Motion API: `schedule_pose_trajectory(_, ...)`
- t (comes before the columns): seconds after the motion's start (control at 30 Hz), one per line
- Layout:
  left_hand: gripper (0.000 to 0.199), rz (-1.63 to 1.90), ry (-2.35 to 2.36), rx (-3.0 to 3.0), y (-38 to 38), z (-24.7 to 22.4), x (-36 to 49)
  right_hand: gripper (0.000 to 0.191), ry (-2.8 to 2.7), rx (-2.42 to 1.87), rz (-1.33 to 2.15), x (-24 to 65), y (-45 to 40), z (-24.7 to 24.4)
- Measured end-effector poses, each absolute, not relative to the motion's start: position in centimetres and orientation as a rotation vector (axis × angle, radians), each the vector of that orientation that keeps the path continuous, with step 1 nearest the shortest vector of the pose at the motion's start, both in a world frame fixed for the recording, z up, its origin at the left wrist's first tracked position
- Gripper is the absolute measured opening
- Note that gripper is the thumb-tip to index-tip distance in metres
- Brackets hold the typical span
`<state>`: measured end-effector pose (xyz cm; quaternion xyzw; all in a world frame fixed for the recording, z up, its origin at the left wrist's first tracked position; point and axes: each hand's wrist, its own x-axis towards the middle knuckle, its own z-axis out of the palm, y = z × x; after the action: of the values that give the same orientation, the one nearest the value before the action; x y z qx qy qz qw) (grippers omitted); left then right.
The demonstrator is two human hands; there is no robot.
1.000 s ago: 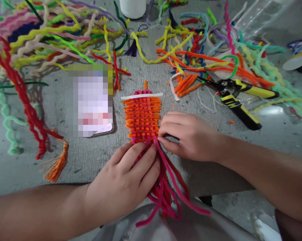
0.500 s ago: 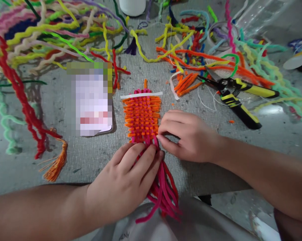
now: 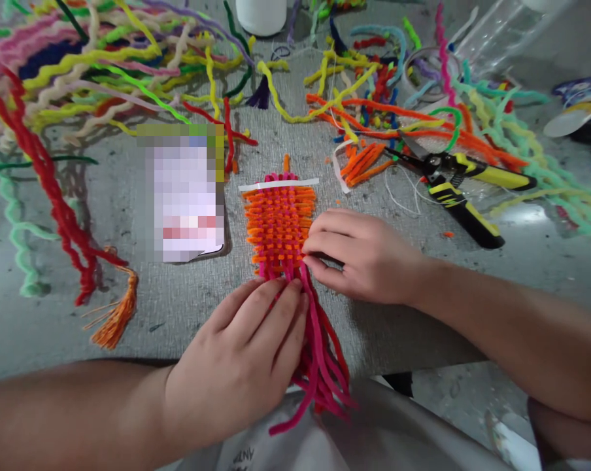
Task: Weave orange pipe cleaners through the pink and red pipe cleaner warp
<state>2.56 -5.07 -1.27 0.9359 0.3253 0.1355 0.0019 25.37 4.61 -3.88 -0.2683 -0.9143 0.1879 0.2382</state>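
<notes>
A woven piece of orange and pink pipe cleaners (image 3: 279, 219) lies flat in front of me, a white strip (image 3: 280, 184) across its top. Loose pink pipe cleaners (image 3: 320, 353) hang from its lower end over the table edge. My left hand (image 3: 241, 340) is closed over these strands just below the weave, its fingertips pressed together on them. At the lower right edge of the weave, my right hand (image 3: 359, 255) pinches with thumb and forefinger at the end of an orange row. Part of the lower weave is hidden under my left fingers.
Black-and-yellow pliers-like cutters (image 3: 452, 180) lie spread at the right, near cut orange pieces (image 3: 364, 163). A blurred-out phone-like thing (image 3: 187, 203) is on the left, beside an orange tassel (image 3: 116, 314). Coloured pipe cleaners (image 3: 94, 72) heap up behind. A white container (image 3: 261, 16) stands at the back.
My right hand has shifted slightly left along the weave's edge. My left hand has slid a little to the left on the pink strands. The view has shifted slightly.
</notes>
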Motion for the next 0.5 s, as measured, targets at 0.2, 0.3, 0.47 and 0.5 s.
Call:
schedule_pose_trajectory(0.2,0.030,0.360,1.010,2.956,-5.2,-1.7,2.7,0.021,-2.557,-0.739,0.499,25.3,4.5,-3.7)
schedule_pose_trajectory(0.3,0.032,0.364,1.017,2.967,-5.3,-1.8,2.7,0.023,-2.633,-0.764,0.443,25.3,4.5,-2.8)
schedule_pose_trajectory(0.47,0.031,0.374,0.968,2.967,-5.3,-1.7,2.6,0.023,-2.828,-0.775,0.400,24.3,5.2,-0.7)
schedule_pose_trajectory(0.5,0.031,0.380,0.963,2.958,-5.2,-1.7,2.6,0.022,-2.864,-0.762,0.408,24.1,5.4,-0.3)
